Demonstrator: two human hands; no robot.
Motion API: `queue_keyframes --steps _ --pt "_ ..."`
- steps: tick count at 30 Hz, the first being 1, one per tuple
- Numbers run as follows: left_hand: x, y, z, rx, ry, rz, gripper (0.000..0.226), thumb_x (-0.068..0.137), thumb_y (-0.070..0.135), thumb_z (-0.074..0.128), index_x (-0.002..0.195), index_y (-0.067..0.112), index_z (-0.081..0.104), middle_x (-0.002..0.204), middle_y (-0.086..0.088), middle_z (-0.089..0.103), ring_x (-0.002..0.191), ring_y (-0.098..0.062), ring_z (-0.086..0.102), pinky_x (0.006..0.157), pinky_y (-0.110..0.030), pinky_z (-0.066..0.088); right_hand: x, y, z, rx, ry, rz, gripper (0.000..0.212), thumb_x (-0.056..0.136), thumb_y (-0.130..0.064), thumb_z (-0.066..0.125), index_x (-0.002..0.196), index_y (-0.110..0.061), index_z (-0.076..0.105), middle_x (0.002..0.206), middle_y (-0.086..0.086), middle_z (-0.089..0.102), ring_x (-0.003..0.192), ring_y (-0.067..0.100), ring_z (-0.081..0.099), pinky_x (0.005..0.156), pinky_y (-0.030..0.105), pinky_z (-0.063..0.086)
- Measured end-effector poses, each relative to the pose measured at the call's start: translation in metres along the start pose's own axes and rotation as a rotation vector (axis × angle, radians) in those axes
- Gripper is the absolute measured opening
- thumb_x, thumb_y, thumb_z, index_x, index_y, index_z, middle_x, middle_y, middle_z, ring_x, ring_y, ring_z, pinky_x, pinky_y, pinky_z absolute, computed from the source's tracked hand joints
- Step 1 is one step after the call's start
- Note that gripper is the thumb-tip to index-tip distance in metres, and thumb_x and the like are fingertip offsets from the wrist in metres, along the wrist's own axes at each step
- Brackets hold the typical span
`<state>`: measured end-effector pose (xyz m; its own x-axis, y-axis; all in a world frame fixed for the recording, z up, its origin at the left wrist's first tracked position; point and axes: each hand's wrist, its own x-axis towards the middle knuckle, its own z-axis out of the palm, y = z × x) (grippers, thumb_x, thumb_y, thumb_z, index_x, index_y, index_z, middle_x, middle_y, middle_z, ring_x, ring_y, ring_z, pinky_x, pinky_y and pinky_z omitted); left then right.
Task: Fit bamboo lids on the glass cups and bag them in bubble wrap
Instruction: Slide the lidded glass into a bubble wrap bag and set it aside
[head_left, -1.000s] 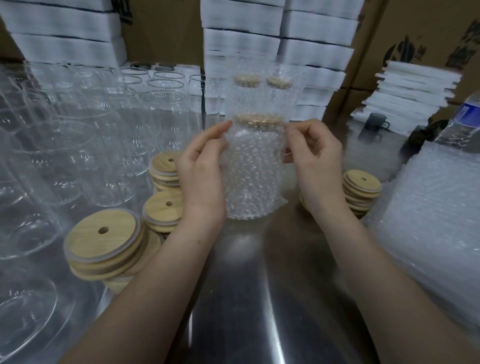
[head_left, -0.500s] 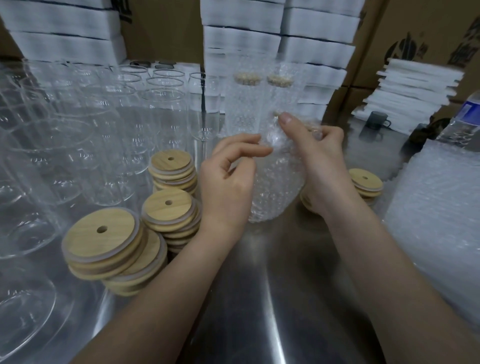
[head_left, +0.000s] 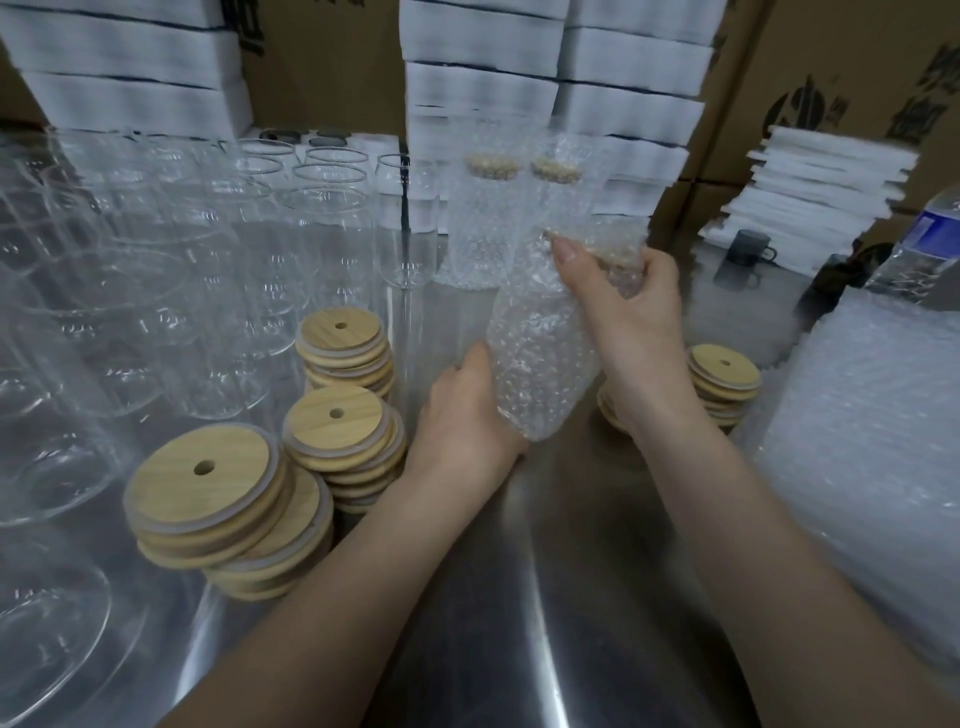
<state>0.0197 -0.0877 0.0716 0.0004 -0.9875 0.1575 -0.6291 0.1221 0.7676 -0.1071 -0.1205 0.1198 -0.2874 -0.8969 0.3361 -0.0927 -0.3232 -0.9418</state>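
A lidded glass cup in a bubble wrap bag (head_left: 540, 358) is tilted above the steel table, its top leaning right. My right hand (head_left: 623, 306) grips the bag's top, folded over the lid. My left hand (head_left: 462, 410) cups the bag's bottom from the left. Two bagged cups (head_left: 485, 218) stand upright just behind, bamboo lids showing through the wrap. Several empty glass cups (head_left: 218, 270) fill the left side. Stacks of bamboo lids (head_left: 208, 488) with centre holes lie at the left, and another stack (head_left: 724, 379) at the right.
A pile of bubble wrap bags (head_left: 872, 441) lies at the right. White foam boxes (head_left: 561, 67) and cardboard cartons (head_left: 852, 67) stand at the back. A dark mug (head_left: 748, 249) and a water bottle (head_left: 924, 244) sit at the far right. Bare steel table (head_left: 561, 597) shows between my arms.
My left hand dropped from the bag's top to its bottom. My right hand folded the bag's top over the lid, and the bagged cup tilted off the table.
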Motion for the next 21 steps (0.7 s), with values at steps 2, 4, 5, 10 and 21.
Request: queue_keyframes --steps 2,4,5,10,21 --pt "0.000 -0.001 0.002 -0.003 0.038 0.013 0.059 0.072 0.021 0.079 0.122 0.019 0.049 0.116 -0.006 0.062 0.106 -0.028 0.061 0.089 -0.040 0.051 0.000 0.000 0.001 -0.017 -0.053 0.001 0.051 0.077 -0.043 0.080 0.111 -0.033 0.043 0.108 -0.013 0.063 0.091 -0.003 0.068 0.080 0.024 0.056" --pt "0.001 -0.004 0.006 -0.021 0.081 0.027 0.051 0.075 0.020 0.077 0.118 0.020 0.051 0.112 -0.005 0.063 0.104 -0.027 0.062 0.087 -0.040 0.052 0.000 0.001 0.002 -0.028 -0.097 0.008 0.062 0.079 -0.041 0.080 0.121 -0.032 0.036 0.115 -0.012 0.059 0.100 0.002 0.066 0.089 0.029 0.055" --pt "0.003 -0.005 0.008 -0.031 0.100 0.033 0.047 0.076 0.019 0.076 0.117 0.020 0.052 0.111 -0.004 0.064 0.103 -0.026 0.062 0.086 -0.039 0.052 -0.001 0.001 0.003 -0.032 -0.114 0.011 0.068 0.078 -0.041 0.080 0.125 -0.031 0.032 0.119 -0.011 0.057 0.106 0.005 0.064 0.092 0.032 0.054" --pt "0.006 -0.008 0.013 -0.149 0.194 0.067 0.041 0.080 0.020 0.073 0.115 0.026 0.052 0.109 0.000 0.066 0.103 -0.021 0.062 0.080 -0.024 0.046 0.003 0.000 0.010 -0.100 -0.081 -0.028 0.071 0.073 -0.040 0.084 0.124 -0.032 0.036 0.114 -0.016 0.058 0.102 0.001 0.062 0.087 0.026 0.053" --pt "0.005 -0.009 0.029 -0.241 0.099 0.174 0.069 0.084 0.013 0.069 0.145 0.024 0.038 0.133 0.006 0.040 0.119 -0.014 0.048 0.103 -0.029 0.041 0.095 0.006 0.006 0.006 0.373 0.093 0.070 0.066 -0.046 0.080 0.123 -0.018 0.050 0.103 -0.008 0.058 0.094 0.010 0.061 0.068 0.017 0.045"
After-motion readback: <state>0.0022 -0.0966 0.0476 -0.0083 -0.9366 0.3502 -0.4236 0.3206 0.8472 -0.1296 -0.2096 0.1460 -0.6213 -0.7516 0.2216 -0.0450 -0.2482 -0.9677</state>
